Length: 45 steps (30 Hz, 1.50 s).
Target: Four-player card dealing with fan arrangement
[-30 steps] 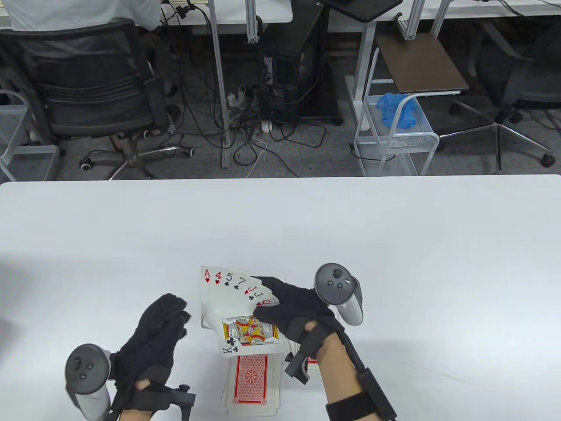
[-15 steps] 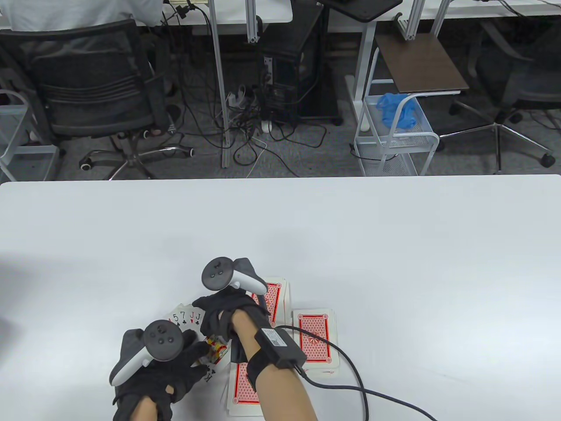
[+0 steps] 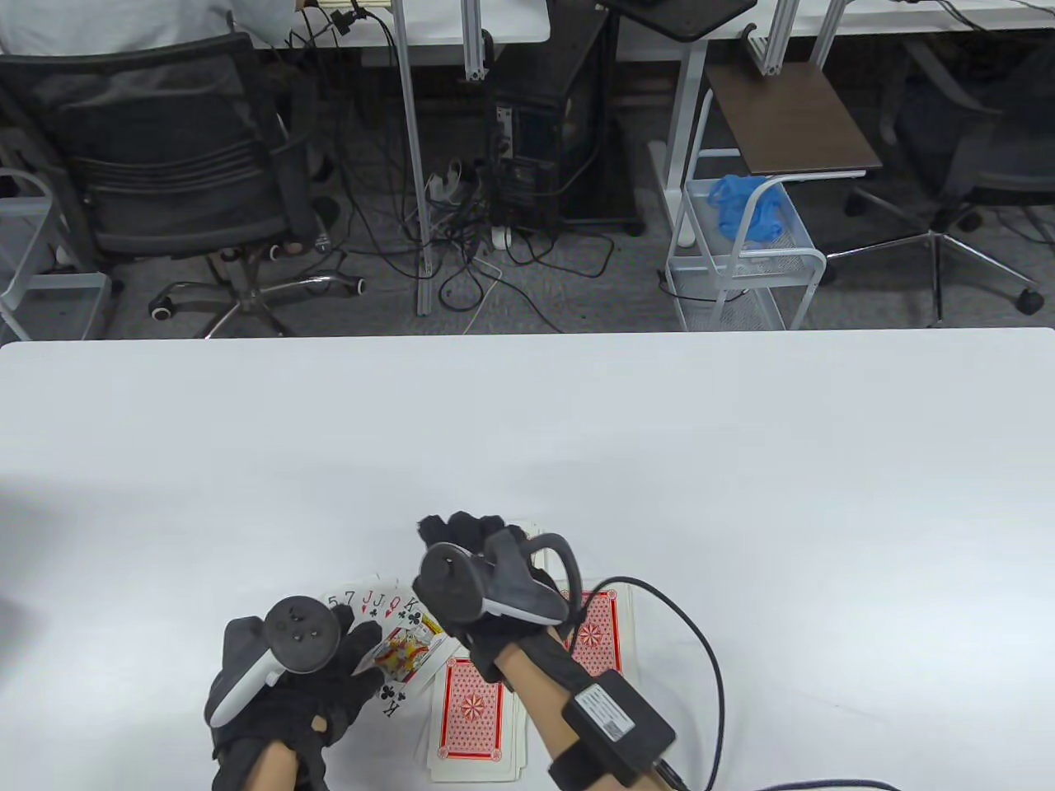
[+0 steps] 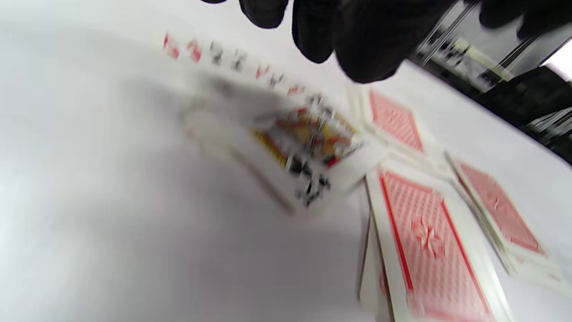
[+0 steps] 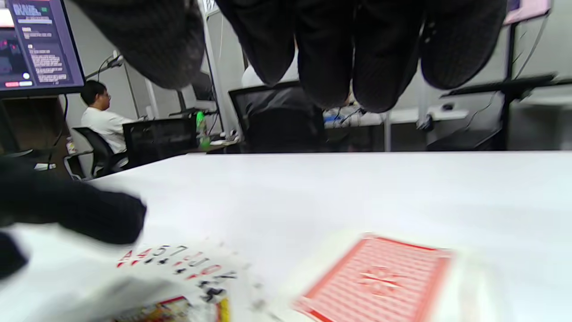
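Cards fanned face up [image 3: 394,626], with a king of clubs on top, lie low and left of centre on the white tabletop [image 3: 742,461]. Over their left end rests the left hand [image 3: 301,688], fingers spread flat and relaxed, gripping nothing. Just right of the fan, the right hand [image 3: 478,560] hovers with loosely hanging fingers, empty. Three face-down red-backed piles [image 3: 470,713] sit beside and below the fan.

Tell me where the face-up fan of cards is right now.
In the table view, the face-up fan sits near the front edge, left of the face-down piles, partly under the left hand.
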Each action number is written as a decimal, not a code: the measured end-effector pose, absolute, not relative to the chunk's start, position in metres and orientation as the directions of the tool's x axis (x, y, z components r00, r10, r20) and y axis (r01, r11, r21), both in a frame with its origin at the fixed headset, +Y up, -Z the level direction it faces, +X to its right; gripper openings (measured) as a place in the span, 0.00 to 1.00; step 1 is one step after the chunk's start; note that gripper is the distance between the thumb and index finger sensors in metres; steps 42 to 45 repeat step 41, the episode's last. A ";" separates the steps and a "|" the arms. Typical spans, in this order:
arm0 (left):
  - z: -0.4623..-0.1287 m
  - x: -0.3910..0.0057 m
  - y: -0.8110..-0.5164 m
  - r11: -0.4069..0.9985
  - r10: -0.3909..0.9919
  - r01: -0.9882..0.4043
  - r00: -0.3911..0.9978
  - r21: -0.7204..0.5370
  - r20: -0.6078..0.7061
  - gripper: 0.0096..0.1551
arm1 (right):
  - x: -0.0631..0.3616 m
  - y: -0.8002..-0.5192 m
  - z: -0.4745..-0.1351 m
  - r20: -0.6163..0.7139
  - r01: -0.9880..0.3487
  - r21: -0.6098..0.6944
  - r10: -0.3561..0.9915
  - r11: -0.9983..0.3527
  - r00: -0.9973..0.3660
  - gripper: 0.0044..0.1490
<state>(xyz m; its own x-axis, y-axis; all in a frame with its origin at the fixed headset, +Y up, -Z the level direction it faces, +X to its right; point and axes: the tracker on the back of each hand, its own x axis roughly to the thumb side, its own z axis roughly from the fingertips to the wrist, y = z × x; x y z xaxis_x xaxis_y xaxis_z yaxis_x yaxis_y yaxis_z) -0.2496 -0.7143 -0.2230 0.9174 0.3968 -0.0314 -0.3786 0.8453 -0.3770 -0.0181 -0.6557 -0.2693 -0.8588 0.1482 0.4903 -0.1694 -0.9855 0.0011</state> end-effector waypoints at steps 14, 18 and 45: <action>-0.219 -0.225 -0.701 0.961 0.229 -0.198 0.961 -0.196 0.153 0.55 | 0.106 -0.695 -0.205 0.340 -0.057 -0.150 0.003 -0.987 -0.941 0.60; -0.221 -0.222 -0.705 0.957 0.227 -0.193 0.963 -0.216 0.144 0.56 | 0.109 -0.703 -0.206 0.350 -0.025 -0.102 -0.012 -0.994 -0.937 0.61; -0.220 -0.226 -0.709 0.949 0.208 -0.175 0.973 -0.264 0.103 0.58 | 0.111 -0.719 -0.212 0.359 -0.058 0.005 0.056 -0.998 -0.932 0.57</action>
